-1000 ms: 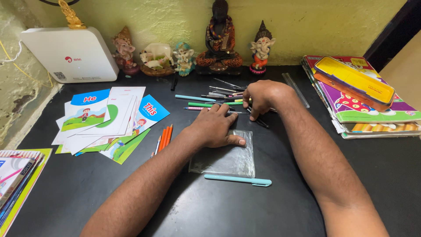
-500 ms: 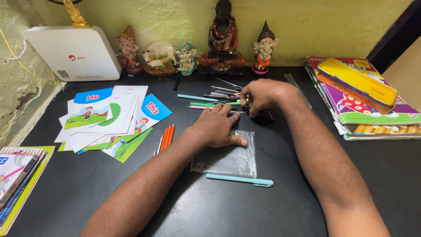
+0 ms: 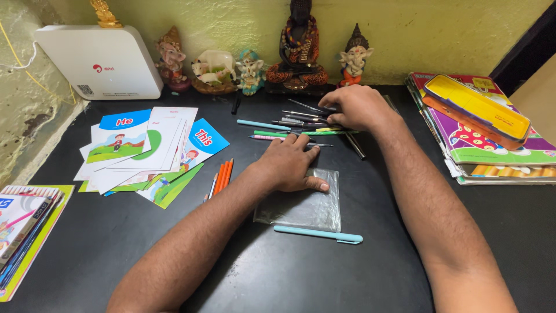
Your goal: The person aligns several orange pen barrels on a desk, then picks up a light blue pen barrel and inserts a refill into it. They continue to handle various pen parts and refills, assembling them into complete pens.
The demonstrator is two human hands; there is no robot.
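My left hand lies flat on the top edge of a clear plastic pouch on the black table, fingers spread, thumb on the plastic. My right hand reaches over a scattered heap of pens and pencils, fingertips down among the dark ones at the far side; whether it grips one I cannot tell. A light-blue pen lies just below the pouch. Several orange pencils lie left of my left wrist.
Picture flashcards are spread at the left. A white router box and several small figurines stand along the back wall. A book stack with a yellow pencil box sits at the right; a pencil pack at the near left.
My right hand has moved up and away from the near side of the pen heap to its far side. My left hand stays on the pouch.
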